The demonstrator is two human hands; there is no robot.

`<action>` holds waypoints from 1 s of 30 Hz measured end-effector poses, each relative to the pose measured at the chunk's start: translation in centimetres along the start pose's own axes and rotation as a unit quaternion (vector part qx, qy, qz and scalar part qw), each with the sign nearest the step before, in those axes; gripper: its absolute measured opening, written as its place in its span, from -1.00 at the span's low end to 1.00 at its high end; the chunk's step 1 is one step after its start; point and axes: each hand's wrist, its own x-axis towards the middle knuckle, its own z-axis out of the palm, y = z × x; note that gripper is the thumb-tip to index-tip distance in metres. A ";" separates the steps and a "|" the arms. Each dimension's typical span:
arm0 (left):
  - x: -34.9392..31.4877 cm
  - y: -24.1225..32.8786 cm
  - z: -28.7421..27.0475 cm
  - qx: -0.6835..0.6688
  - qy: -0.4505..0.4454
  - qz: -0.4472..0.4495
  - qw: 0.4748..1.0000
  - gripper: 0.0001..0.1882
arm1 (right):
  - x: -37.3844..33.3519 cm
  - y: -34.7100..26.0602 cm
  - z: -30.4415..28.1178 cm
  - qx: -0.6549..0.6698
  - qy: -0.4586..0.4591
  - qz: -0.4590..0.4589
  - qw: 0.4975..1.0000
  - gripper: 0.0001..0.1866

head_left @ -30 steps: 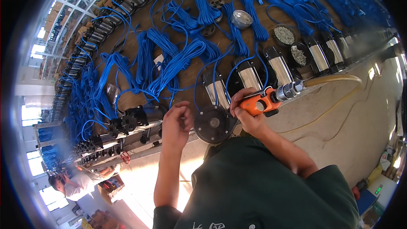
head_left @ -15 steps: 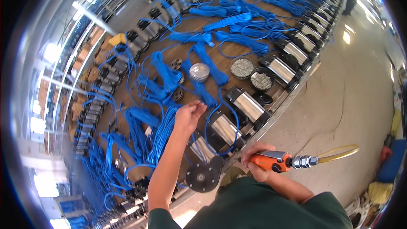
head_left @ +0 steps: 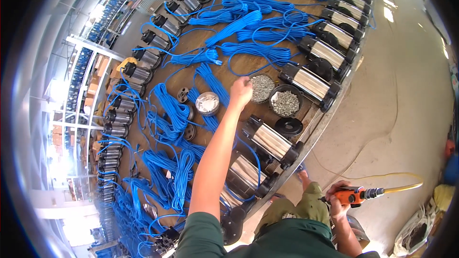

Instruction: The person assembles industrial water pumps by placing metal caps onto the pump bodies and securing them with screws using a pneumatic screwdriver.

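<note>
Close by, our right hand (head_left: 338, 203) curls tight around the orange tool (head_left: 351, 196), held out over the floor (head_left: 373, 129), maybe so its yellow hose (head_left: 404, 187) won't snag. Farther off, our left hand (head_left: 241, 91) reaches to a dish (head_left: 261, 102) of small grey bits (head_left: 263, 88), its fingers bent in. The dish likely sits there for easy grabbing. Our sleeve (head_left: 203, 234) hides some of a round black part (head_left: 233, 225), we can't tell if the left fingers pinch anything, and far silver motors (head_left: 338, 17) run off the top.

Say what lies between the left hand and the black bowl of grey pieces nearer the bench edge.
In the head view, another round dish of grey pieces lies between the left hand and that black bowl.
</note>
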 end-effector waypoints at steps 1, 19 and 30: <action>-0.8 5.6 -1.4 0.062 -0.016 0.001 0.998 -0.68 | 0.6 0.5 -1.0 0.001 0.026 -0.020 0.999 -0.64; -30.9 15.7 -29.3 0.121 0.117 -0.077 0.983 -0.63 | 2.0 -0.2 8.6 0.035 -0.150 -0.001 0.988 -0.65; -49.9 14.5 -25.8 0.205 0.079 -0.191 0.957 -0.35 | -2.8 2.5 13.6 0.040 -0.234 0.072 0.969 -0.68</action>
